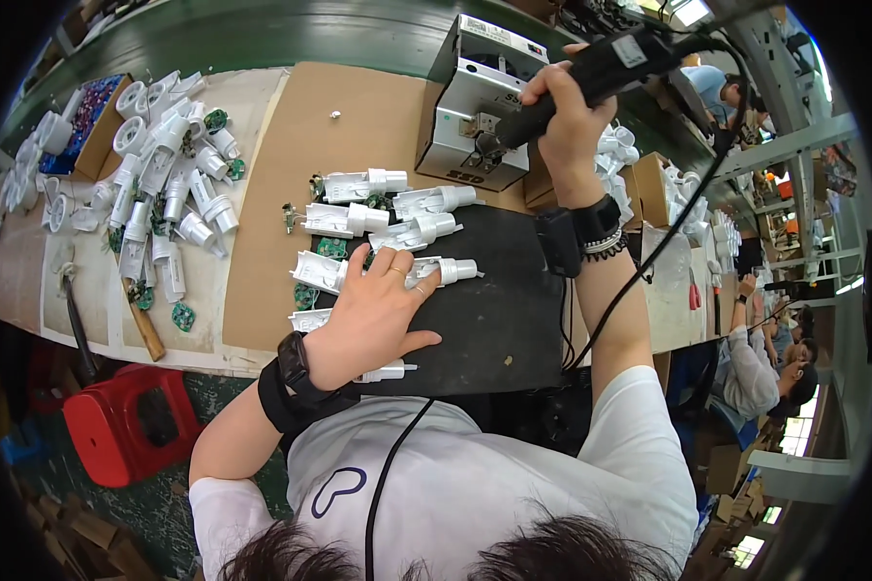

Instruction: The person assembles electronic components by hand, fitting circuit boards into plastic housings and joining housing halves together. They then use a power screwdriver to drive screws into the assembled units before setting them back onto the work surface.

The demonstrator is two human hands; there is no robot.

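My right hand (572, 126) is wrapped round a black electric screwdriver (601, 73), raised at the upper right. The screwdriver's tip points down at the front of a silver-grey box-shaped screw feeder (470, 131); whether they touch I cannot tell. My left hand (373, 310) lies palm down with fingers spread over white plastic housings on the black mat. One housing (455, 270) shows just beyond its fingertips, and another (318, 272) is left of the fingers. Further housings (347, 220) lie in rows above, with green circuit boards (331, 248) among them. The palm hides part of the row.
A pile of white plastic parts (170, 174) with green boards covers the left. Behind it is a cardboard box (111, 126). A hammer (143, 320) lies near the front edge, and a red stool (131, 426) stands below. A black cable (669, 228) passes my right arm. Co-workers (751, 373) sit at right.
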